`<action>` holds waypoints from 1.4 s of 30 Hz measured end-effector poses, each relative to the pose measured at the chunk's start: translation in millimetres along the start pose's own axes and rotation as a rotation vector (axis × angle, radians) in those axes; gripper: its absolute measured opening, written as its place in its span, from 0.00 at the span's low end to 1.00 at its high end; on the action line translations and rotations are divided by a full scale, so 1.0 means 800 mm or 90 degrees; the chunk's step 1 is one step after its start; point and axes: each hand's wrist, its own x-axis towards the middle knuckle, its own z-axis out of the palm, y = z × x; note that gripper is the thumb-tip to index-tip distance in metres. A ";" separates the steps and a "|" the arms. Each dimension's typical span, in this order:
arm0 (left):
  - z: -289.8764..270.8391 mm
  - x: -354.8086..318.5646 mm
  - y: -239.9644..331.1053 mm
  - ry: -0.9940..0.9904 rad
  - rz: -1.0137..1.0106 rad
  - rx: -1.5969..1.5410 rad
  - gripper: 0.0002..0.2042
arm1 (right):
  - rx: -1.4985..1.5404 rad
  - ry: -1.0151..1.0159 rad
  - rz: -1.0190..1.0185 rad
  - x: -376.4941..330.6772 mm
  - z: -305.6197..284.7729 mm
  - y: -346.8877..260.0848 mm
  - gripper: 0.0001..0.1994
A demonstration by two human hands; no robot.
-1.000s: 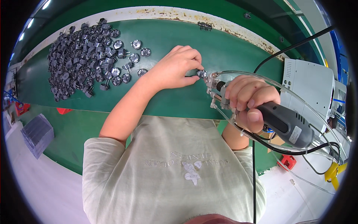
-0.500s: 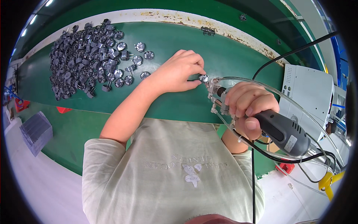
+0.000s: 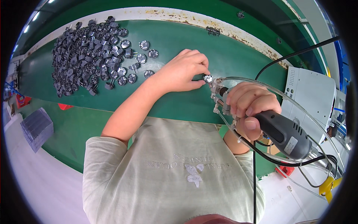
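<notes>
Between the thumb and fingers of my left hand [image 3: 183,71] is a small round plug-like part [image 3: 208,78], dark with a shiny face. My right hand [image 3: 251,104] is wrapped round a powered screwdriver [image 3: 285,132] with a dark grey body. Its metal nose [image 3: 216,87], fitted with thin hoses, points left and meets the part or lies right beside it. The fingertips and the nose hide the exact contact. To the left of my left hand, a few loose round parts [image 3: 141,58] lie on the green worktop [image 3: 171,106].
A large heap of similar dark parts [image 3: 85,56], some with pins, covers the worktop's left side. A grey box-shaped machine [image 3: 309,97] stands at the right. A clear hose [image 3: 276,89] and a black cable [image 3: 287,56] run there. A worn white ledge [image 3: 167,15] borders the far edge.
The whole view has shifted slightly, moving the scene a little to the right. Both hands, the part and the screwdriver keep nearly the same positions relative to one another.
</notes>
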 end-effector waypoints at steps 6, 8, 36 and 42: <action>0.005 -0.005 0.002 0.014 0.019 0.018 0.12 | -0.054 -0.026 0.009 0.005 0.013 0.013 0.12; 0.003 -0.001 0.000 0.019 0.035 0.019 0.12 | -0.078 -0.008 0.047 0.008 0.018 0.013 0.11; -0.226 0.003 -0.136 0.119 -0.348 0.319 0.08 | -0.123 0.264 0.031 -0.004 -0.080 -0.049 0.14; -0.203 -0.018 -0.035 0.016 -0.303 0.380 0.09 | -0.007 0.265 -0.081 -0.011 -0.090 -0.026 0.16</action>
